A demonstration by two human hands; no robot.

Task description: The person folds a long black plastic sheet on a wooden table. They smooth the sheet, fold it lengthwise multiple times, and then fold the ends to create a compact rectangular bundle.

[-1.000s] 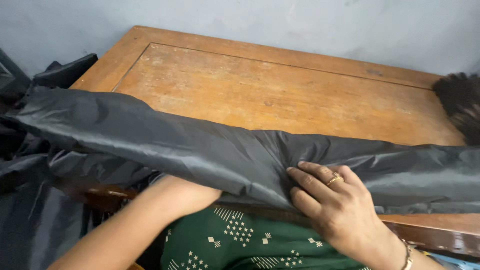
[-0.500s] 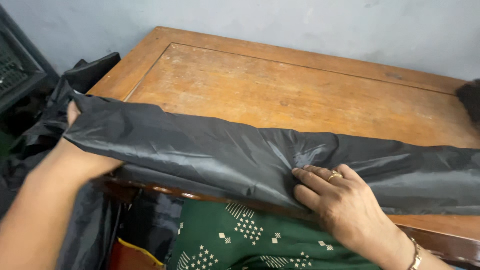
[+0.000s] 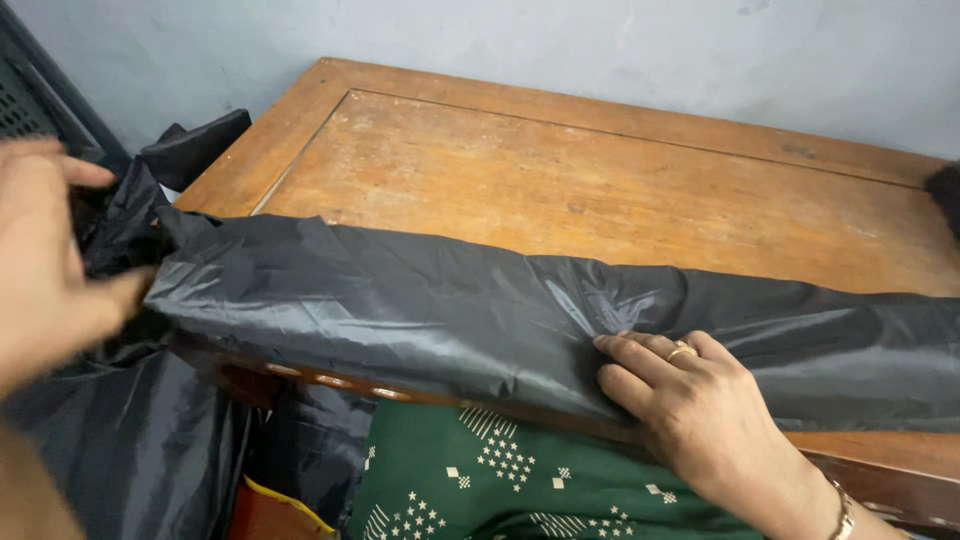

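A long strip of shiny black fabric lies folded along the near edge of a worn wooden table. My right hand, with a ring and a bracelet, presses down on the fabric at the table's front edge, and its fingertips bunch a crease. At the far left my left hand is blurred. Its thumb and fingers close around the fabric's left end, which hangs off the table's corner.
More black fabric is heaped below the table's left corner. A dark crate stands at the far left by the pale wall. My green patterned clothing shows below the table edge. A dark object sits at the table's right edge.
My left hand has come out from under the fabric and swung left to its end, drawing it out. The view has shifted left. My right hand has stayed on the fabric.
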